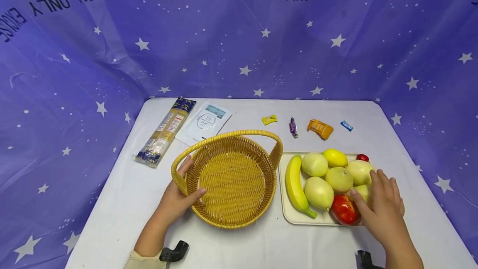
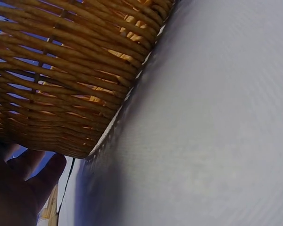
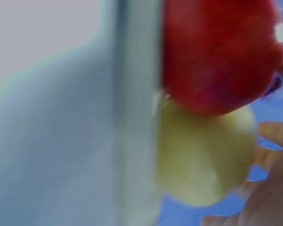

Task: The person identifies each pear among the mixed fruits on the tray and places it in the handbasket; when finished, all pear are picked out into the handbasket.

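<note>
A round wicker basket (image 1: 234,221) with an arched handle stands mid-table. My left hand (image 1: 177,202) grips its left side, thumb over the rim and fingers outside; the left wrist view shows fingertips (image 2: 49,172) by the woven wall (image 2: 61,94). To the right, a cream tray (image 1: 298,220) bears a banana (image 1: 295,184), a lemon (image 1: 335,158), a red apple (image 1: 344,209) and several pale yellow-green round fruits (image 1: 319,193). Over the tray's right end is my right hand (image 1: 384,211), fingers spread beside a pale fruit (image 3: 203,155) that they partly hide; contact is unclear.
At the back left lie a clear packet of noodles (image 1: 164,132) and a white sachet (image 1: 205,123). Behind the tray are a yellow candy (image 1: 269,119), a purple one (image 1: 293,128), an orange packet (image 1: 320,129) and a blue one (image 1: 346,125). Purple star-printed cloth (image 1: 239,45) surrounds the table.
</note>
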The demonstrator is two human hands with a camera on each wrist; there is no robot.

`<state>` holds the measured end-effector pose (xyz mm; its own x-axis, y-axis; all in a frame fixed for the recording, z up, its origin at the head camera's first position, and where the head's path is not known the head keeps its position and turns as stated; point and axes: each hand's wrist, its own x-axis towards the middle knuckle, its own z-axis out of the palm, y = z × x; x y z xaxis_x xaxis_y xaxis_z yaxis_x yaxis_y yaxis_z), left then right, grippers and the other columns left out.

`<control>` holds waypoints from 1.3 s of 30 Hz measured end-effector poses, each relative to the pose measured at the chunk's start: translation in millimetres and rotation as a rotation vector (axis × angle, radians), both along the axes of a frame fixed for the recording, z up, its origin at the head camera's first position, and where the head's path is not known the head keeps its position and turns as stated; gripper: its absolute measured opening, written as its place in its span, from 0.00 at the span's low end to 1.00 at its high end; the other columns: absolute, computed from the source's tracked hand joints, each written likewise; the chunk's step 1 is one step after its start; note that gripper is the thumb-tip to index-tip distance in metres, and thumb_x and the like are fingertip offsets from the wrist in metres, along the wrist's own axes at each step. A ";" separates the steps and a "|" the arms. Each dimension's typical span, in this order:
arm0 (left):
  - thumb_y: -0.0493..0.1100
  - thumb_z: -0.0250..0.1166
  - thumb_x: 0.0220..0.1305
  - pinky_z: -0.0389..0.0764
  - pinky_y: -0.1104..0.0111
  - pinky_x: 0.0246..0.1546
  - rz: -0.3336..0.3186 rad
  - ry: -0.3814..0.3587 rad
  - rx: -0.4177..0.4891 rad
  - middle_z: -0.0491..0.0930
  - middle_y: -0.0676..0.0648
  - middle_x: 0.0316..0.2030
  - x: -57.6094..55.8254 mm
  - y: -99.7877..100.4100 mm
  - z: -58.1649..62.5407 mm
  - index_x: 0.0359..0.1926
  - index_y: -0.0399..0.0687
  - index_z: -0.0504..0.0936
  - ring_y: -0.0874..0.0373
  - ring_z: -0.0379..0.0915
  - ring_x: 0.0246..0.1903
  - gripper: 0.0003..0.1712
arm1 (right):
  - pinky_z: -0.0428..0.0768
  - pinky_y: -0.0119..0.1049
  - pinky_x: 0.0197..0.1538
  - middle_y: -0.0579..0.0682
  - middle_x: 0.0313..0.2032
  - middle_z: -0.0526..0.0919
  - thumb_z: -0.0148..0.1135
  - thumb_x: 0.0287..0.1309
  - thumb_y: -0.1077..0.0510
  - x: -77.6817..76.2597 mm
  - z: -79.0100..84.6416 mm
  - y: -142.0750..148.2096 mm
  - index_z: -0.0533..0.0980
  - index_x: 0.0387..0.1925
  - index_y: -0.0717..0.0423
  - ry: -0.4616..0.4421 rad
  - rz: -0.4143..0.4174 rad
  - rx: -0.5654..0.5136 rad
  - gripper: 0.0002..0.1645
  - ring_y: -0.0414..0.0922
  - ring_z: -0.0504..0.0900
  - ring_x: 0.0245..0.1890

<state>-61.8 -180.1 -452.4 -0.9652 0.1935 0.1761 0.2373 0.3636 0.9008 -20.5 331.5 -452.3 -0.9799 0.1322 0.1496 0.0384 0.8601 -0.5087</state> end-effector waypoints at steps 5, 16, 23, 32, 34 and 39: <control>0.37 0.74 0.53 0.50 0.82 0.64 0.001 0.005 0.016 0.46 0.38 0.74 0.2 0.2 -0.8 0.74 0.38 0.52 0.41 0.48 0.70 0.53 | 0.38 0.73 0.62 0.68 0.73 0.41 0.54 0.67 0.46 6.6 -14.7 8.4 0.45 0.75 0.62 -0.026 -0.034 -0.092 0.46 0.70 0.35 0.70; 0.40 0.73 0.55 0.49 0.81 0.64 -0.006 -0.011 0.006 0.47 0.41 0.74 0.5 -1.0 -2.8 0.75 0.41 0.51 0.44 0.47 0.71 0.52 | 0.53 0.77 0.54 0.76 0.66 0.44 0.65 0.58 0.40 10.2 -17.6 16.8 0.47 0.71 0.66 -0.167 -0.050 -0.129 0.55 0.77 0.48 0.61; 0.39 0.72 0.56 0.47 0.80 0.65 -0.028 0.002 0.007 0.45 0.41 0.74 -1.1 -2.9 -4.2 0.75 0.40 0.50 0.45 0.44 0.72 0.52 | 0.57 0.76 0.52 0.76 0.63 0.47 0.56 0.64 0.39 7.5 -17.8 23.6 0.50 0.70 0.68 -0.210 -0.093 -0.170 0.49 0.76 0.57 0.56; 0.38 0.72 0.55 0.46 0.80 0.65 -0.095 0.021 -0.030 0.41 0.38 0.75 -1.3 -9.5 -4.4 0.76 0.42 0.46 0.41 0.42 0.72 0.55 | 0.56 0.77 0.51 0.75 0.63 0.48 0.50 0.66 0.37 3.9 -15.2 23.5 0.51 0.71 0.65 -0.234 -0.155 -0.192 0.47 0.77 0.58 0.56; 0.39 0.72 0.55 0.45 0.80 0.65 -0.096 0.021 -0.038 0.42 0.39 0.75 -1.1 -10.0 -3.7 0.76 0.43 0.46 0.41 0.42 0.72 0.56 | 0.57 0.76 0.52 0.75 0.63 0.49 0.49 0.67 0.38 3.1 -14.6 22.9 0.51 0.71 0.65 -0.235 -0.163 -0.196 0.46 0.76 0.58 0.56; 0.39 0.72 0.55 0.45 0.79 0.65 -0.095 0.010 -0.048 0.42 0.41 0.75 -1.1 -10.6 -2.8 0.76 0.43 0.46 0.43 0.42 0.72 0.56 | 0.59 0.74 0.52 0.75 0.62 0.51 0.46 0.68 0.38 0.4 -13.6 22.6 0.53 0.70 0.65 -0.244 -0.187 -0.206 0.44 0.73 0.60 0.55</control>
<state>-62.8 -190.7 -455.2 -0.9403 0.2925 0.1740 0.2816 0.3815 0.8804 -20.1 354.0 -465.9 -0.9396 0.3149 -0.1340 0.3265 0.7076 -0.6267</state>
